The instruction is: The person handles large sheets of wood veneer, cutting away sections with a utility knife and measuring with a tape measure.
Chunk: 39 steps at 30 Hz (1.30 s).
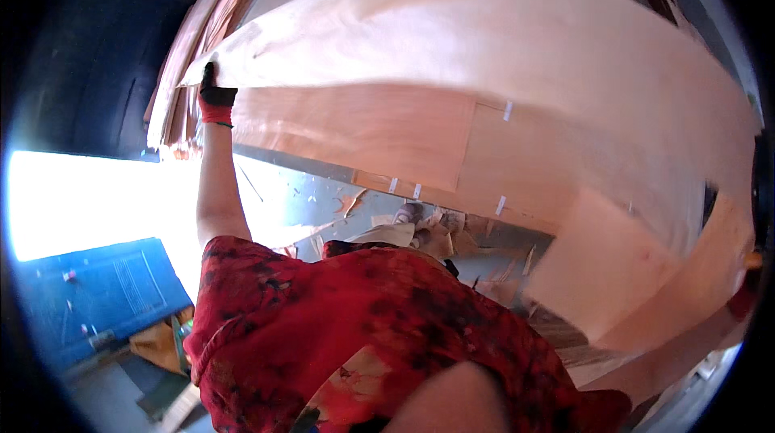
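Note:
A large, pale wood veneer sheet [452, 37] spans the view from left to right, blurred in places. My left hand [216, 100], in a black and red glove, grips the sheet's left end with the thumb on top. Out at the right rim, my right hand [744, 296] is dark and mostly cut off beside the sheet's right end, so its fingers cannot be read. Under the pale sheet lies a more orange veneer layer [347, 126] bearing small white tape strips [508, 111]. A squarish veneer flap [601, 267] hangs near my right forearm.
Scraps of veneer [352, 203] litter the grey floor around my feet [409, 213]. Layered veneer edges [187, 70] are stacked at the far left. A blue panel [101, 296] stands at the lower left, below a glaring bright opening [97, 203].

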Tool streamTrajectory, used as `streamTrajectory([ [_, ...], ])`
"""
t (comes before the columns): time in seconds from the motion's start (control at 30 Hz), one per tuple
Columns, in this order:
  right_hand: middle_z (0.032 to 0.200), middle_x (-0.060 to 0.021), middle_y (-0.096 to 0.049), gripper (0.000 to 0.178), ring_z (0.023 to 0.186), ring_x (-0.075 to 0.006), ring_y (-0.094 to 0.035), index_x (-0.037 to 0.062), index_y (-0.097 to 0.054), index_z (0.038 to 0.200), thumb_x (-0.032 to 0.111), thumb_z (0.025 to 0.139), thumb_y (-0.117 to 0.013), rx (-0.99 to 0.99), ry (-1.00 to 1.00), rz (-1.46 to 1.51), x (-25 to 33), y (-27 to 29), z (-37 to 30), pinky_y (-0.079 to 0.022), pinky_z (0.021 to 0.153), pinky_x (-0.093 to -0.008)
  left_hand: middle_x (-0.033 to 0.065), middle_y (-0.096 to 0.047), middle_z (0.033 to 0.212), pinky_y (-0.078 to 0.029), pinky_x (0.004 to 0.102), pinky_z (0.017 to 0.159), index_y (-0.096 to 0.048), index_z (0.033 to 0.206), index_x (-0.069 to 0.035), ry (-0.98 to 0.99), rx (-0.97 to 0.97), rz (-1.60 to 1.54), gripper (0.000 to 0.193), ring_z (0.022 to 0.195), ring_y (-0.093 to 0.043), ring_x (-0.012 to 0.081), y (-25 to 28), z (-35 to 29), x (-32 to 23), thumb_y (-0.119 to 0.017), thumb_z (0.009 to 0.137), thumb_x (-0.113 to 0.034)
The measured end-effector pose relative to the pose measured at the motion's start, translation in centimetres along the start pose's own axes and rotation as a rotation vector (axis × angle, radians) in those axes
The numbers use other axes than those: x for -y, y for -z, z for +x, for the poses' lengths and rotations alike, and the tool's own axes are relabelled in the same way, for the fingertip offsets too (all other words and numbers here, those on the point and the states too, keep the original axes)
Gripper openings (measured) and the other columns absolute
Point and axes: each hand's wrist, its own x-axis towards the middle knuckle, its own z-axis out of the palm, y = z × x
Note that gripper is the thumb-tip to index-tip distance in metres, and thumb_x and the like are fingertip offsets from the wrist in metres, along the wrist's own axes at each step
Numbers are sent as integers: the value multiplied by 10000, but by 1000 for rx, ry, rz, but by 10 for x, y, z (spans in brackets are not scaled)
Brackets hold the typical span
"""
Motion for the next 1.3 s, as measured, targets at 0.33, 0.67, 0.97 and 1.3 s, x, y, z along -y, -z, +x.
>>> streamTrajectory([
  [0.33,1544,-101,-347,491,1391,-249,-363,100,-307,1504,284,1050,-335,-168,44,22,13,84,101,-302,1149,-411,118,-602,1293,-381,461,1103,-568,1299,-9,-265,-169,139,387,1239,-530,273,22,-15,-63,-505,1002,-248],
  [0.67,1558,-100,-333,498,1408,-243,-348,97,-292,1516,279,1053,-320,-228,22,51,0,121,149,-285,1163,-409,100,-687,943,-560,402,714,-647,1074,-47,326,-497,361,288,784,-664,275,127,-105,29,-670,913,-285],
  [0.97,1610,-105,-227,517,1432,-259,-320,97,-222,1551,211,1056,-317,200,76,767,-38,167,135,-258,1180,-402,124,-654,1100,-514,477,943,-606,1149,-36,624,-632,490,477,1016,-612,314,150,-73,28,-670,888,-431],
  [1.3,1218,-95,-670,424,945,-182,-679,49,-549,1354,189,955,-584,-229,-441,430,-96,119,30,-499,714,-279,229,-627,1184,-501,433,909,-550,1188,79,-272,-715,1994,548,1035,-617,328,58,-104,79,-688,908,-372],
])
